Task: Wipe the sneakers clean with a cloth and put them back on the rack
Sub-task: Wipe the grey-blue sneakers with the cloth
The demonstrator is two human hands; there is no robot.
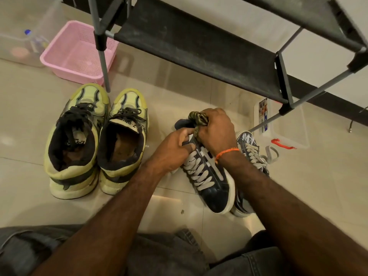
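Note:
A dark navy sneaker [211, 182] with grey laces is held off the floor, its toe toward me. My left hand [173, 150] grips its side near the tongue. My right hand [217, 130] holds a bunched olive-and-black cloth [199, 118] against the shoe's opening. The second navy sneaker [250, 148] stands on the floor just behind my right wrist, partly hidden. A pair of yellow-green sneakers [95, 140] with black laces stands on the floor to the left. The black shoe rack [199, 46] rises at the back, its lowest shelf bare.
A pink plastic basket [77, 54] sits at the back left beside a rack leg. A clear plastic box [18, 42] holds a bottle at far left. Another clear bin [286, 126] with a red clasp lies at right under the rack. The floor is tiled.

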